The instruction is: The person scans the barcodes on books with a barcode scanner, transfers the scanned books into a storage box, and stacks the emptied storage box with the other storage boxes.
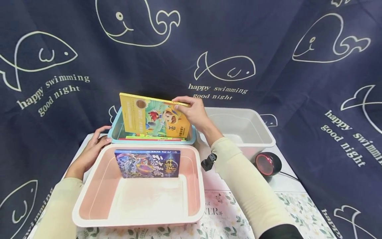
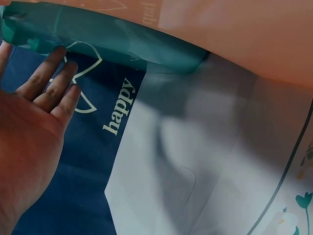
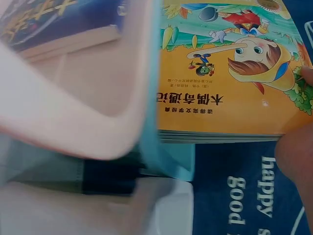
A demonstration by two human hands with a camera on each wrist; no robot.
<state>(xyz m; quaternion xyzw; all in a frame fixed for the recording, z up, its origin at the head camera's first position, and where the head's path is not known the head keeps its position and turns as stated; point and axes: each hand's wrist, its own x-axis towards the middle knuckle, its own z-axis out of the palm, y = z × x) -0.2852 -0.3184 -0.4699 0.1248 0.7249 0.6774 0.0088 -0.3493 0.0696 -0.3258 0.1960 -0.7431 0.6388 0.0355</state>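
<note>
My right hand (image 1: 194, 111) pinches the top right corner of a yellow picture book (image 1: 158, 116), thumb on its front cover. The book stands upright, its lower edge inside the blue bin (image 1: 192, 139); the right wrist view shows its Pinocchio-like cover (image 3: 215, 68) upside down. Other thin books (image 1: 155, 138) lie low in that bin, mostly hidden. My left hand (image 1: 94, 149) is at the bin's left end, its fingers fairly straight in the left wrist view beside the teal wall (image 2: 122, 44). A purple-blue book (image 1: 149, 164) leans against the far wall of the pink bin (image 1: 98, 196).
The pink bin stands in front of the blue one. At the back right is a grey-white bin (image 1: 238, 122). A round black device with a red ring (image 1: 268, 163) and a cable sits on the table's right side. Dark blue cloth (image 1: 167, 66) hangs behind.
</note>
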